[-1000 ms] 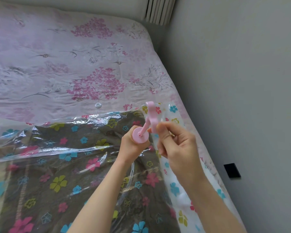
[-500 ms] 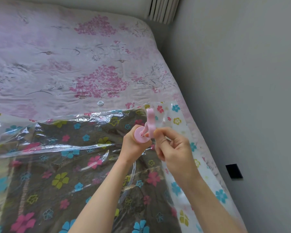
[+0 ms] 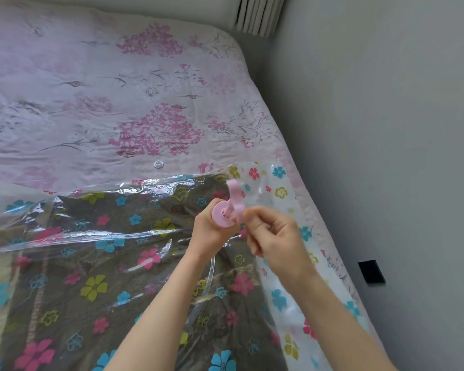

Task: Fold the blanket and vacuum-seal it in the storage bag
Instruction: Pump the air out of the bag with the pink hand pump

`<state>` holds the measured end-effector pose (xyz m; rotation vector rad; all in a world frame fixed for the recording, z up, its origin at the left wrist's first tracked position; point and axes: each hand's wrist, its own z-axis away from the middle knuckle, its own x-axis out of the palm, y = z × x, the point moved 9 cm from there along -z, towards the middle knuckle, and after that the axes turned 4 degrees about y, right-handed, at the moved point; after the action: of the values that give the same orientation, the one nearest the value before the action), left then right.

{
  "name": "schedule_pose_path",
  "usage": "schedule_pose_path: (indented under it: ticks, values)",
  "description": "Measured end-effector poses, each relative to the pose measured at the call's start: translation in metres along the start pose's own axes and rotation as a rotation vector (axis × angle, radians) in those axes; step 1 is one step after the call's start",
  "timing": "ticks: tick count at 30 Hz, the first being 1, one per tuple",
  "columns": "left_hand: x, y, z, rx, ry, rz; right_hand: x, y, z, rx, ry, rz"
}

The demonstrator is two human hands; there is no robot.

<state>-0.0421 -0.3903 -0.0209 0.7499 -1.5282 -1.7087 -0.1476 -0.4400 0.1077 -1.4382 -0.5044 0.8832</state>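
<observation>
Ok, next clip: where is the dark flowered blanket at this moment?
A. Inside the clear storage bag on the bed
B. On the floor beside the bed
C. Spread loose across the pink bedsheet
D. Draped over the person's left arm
A: the blanket lies under the shiny clear film of the storage bag, while the left hand grips the pink hand pump upright above it and the right hand pinches its handle.

Soft, even daylight; white glare streaks on the clear storage bag (image 3: 97,236). Motion blur on the right hand (image 3: 275,238). Wide-angle bending toward the edges; faint shadows.
</observation>
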Motion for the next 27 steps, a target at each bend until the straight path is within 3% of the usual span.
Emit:
schedule_pose_path:
  ticks: [4, 10, 17, 23, 27]
  values:
    - [-0.001, -0.002, -0.003, -0.001, 0.001, -0.017, 0.004, 0.019, -0.008, 0.086, -0.041, 0.049]
    - [-0.001, -0.008, -0.006, 0.006, 0.006, -0.062, -0.014, -0.072, 0.014, -0.104, -0.104, -0.318]
    - [-0.001, 0.005, 0.0, 0.027, 0.01, -0.039, 0.012, 0.029, -0.008, 0.137, -0.081, 0.039]
    - [-0.005, -0.007, -0.005, 0.02, 0.029, -0.061, -0.013, -0.077, 0.008, -0.143, -0.111, -0.197]
    - [-0.002, -0.004, -0.003, 0.026, 0.02, -0.045, -0.003, -0.043, 0.007, -0.129, -0.11, -0.237]
